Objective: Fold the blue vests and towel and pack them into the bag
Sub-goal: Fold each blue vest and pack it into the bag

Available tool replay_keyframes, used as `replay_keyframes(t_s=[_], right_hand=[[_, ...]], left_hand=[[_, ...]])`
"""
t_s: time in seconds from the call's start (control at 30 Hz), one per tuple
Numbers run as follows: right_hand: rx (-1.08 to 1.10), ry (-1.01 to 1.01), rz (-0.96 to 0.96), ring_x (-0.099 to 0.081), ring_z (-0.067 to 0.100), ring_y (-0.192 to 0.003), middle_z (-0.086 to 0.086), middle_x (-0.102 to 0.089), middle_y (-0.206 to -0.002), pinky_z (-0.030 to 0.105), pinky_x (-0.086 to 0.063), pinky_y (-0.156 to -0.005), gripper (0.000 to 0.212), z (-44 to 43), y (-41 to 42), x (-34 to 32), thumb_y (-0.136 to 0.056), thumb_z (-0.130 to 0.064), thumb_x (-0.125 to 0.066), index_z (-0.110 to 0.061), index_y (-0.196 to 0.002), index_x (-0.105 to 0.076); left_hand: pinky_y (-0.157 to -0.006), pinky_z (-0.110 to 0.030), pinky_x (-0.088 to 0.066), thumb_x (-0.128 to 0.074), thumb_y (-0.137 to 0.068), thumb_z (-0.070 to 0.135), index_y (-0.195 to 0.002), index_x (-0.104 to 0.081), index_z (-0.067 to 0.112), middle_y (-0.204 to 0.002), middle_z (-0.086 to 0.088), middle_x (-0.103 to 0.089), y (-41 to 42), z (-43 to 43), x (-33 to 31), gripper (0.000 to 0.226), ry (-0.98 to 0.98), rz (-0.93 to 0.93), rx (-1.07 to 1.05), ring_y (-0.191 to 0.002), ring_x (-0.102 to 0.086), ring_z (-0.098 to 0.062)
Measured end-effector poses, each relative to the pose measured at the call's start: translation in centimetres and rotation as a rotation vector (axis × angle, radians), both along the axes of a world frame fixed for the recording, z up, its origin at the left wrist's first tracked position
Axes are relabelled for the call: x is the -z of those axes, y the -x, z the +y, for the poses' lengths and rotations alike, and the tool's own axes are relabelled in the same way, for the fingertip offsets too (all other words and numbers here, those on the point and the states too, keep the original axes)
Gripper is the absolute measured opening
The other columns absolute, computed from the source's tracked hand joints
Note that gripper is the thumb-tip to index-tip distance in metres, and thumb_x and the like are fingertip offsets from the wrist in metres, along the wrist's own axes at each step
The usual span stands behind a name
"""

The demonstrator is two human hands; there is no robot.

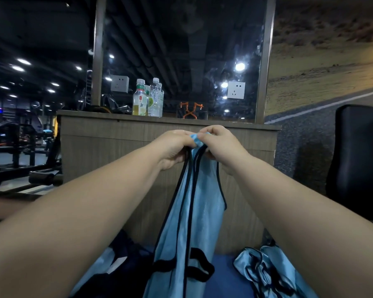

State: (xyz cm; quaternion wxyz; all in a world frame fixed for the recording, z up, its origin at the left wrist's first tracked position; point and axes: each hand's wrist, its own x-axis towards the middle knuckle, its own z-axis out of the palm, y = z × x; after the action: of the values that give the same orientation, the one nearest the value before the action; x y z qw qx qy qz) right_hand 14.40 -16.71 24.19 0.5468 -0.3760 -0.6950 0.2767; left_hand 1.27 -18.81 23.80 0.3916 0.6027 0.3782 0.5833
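**Two hands are holding up a blue vest**

The left hand (172, 147) and the right hand (220, 145) are pinching the top of a blue vest (194, 222). The hands are almost touching. Their fingers are curling tight round the straps, so each grip is narrow and full of cloth. The vest is hanging straight down between the two arms. It is light blue and shiny, with thin black edges and a thick black mark low down. Its lower part is hanging over a blue pad (222, 267). A second vest (267, 272) is lying crumpled on the right. Some dark cloth (127, 254) is lying on the left. Behind the hands, a wooden worktop (116, 151) is carrying drink bottles (148, 100).
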Motion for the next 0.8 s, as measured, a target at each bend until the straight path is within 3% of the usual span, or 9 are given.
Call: replay_keyframes(t_s=[0.1,0.17,0.3,0.37,0.43,0.63,0.73,0.8], right_hand=[[-0.133,0.128,0.073,-0.059,0.022,-0.078,0.007,-0.064,-0.087,0.037,-0.057,-0.078,0.034,-0.4,-0.2,-0.4,-0.089,-0.006,-0.043,-0.023,-0.108,-0.065],[-0.195,0.107,0.027,-0.061,0.021,-0.074,0.009,-0.068,-0.091,0.033,-0.057,-0.074,0.045,-0.4,-0.6,-0.2,-0.089,0.002,-0.045,-0.022,-0.123,-0.06],[-0.22,0.01,-0.092,-0.067,0.016,-0.07,0.008,-0.069,-0.098,0.031,-0.058,-0.074,0.053,-0.3,-1.0,0.4,-0.086,0.008,-0.057,-0.022,-0.13,-0.058],[-0.169,-0.045,-0.152,-0.069,0.014,-0.069,0.008,-0.07,-0.093,0.029,-0.059,-0.071,0.048,-0.1,-0.8,0.5,-0.085,0.005,-0.064,-0.02,-0.126,-0.061],[-0.124,-0.085,-0.188,-0.071,0.014,-0.069,0.007,-0.071,-0.088,0.03,-0.059,-0.07,0.039,0.0,-0.6,0.5,-0.083,0.0,-0.069,-0.018,-0.118,-0.066],[-0.03,-0.117,-0.19,-0.072,0.016,-0.067,0.008,-0.073,-0.076,0.032,-0.06,-0.07,0.011,0.0,-0.5,0.2,-0.084,-0.007,-0.069,-0.016,-0.092,-0.066],[0.022,-0.129,-0.169,-0.065,0.005,-0.053,0.001,-0.069,-0.069,0.019,-0.051,-0.053,0.008,0.3,-0.6,0.1,-0.087,-0.01,-0.066,-0.017,-0.086,-0.063],[0.041,-0.134,-0.161,-0.065,0.005,-0.054,0.0,-0.069,-0.075,0.019,-0.05,-0.053,0.008,0.6,-0.7,0.1,-0.089,-0.015,-0.067,-0.019,-0.085,-0.062]], left_hand=[[-0.066,-0.025,-0.057,-0.035,-0.087,-0.014,-0.104,-0.064,-0.003,-0.084,-0.015,-0.067,0.7,-0.1,0.0,0.035,0.028,-0.015,0.002,-0.076,-0.065,-0.02],[-0.065,-0.029,-0.058,-0.039,-0.089,-0.01,-0.118,-0.058,-0.007,-0.09,-0.018,-0.065,1.0,0.0,0.1,0.035,0.043,-0.061,-0.012,-0.077,-0.065,-0.024],[-0.066,-0.032,-0.059,-0.045,-0.095,-0.002,-0.106,-0.06,0.001,-0.082,-0.014,-0.066,0.8,-0.3,0.3,0.019,0.026,-0.079,0.007,-0.068,-0.066,-0.021],[-0.07,-0.03,-0.058,-0.049,-0.097,0.003,-0.094,-0.062,0.006,-0.079,-0.011,-0.067,0.6,-0.5,0.3,0.013,0.003,-0.029,0.033,-0.069,-0.064,-0.02],[-0.062,-0.025,-0.058,-0.05,-0.1,0.01,-0.089,-0.059,0.01,-0.076,-0.008,-0.065,0.6,-0.6,0.5,0.014,-0.018,0.008,0.04,-0.068,-0.063,-0.018],[-0.065,-0.024,-0.055,-0.056,-0.098,0.016,-0.102,-0.054,0.01,-0.084,-0.007,-0.063,0.4,-0.5,1.0,0.007,-0.087,0.013,0.094,-0.07,-0.063,-0.015],[-0.076,-0.027,-0.055,-0.067,-0.086,-0.003,-0.115,-0.046,0.012,-0.097,-0.01,-0.068,0.6,-0.2,1.7,0.039,-0.181,0.025,0.059,-0.08,-0.067,-0.018],[-0.078,-0.027,-0.054,-0.067,-0.082,-0.011,-0.114,-0.041,0.02,-0.11,-0.007,-0.063,0.7,-0.2,2.2,0.052,-0.249,0.082,-0.033,-0.084,-0.066,-0.014]])
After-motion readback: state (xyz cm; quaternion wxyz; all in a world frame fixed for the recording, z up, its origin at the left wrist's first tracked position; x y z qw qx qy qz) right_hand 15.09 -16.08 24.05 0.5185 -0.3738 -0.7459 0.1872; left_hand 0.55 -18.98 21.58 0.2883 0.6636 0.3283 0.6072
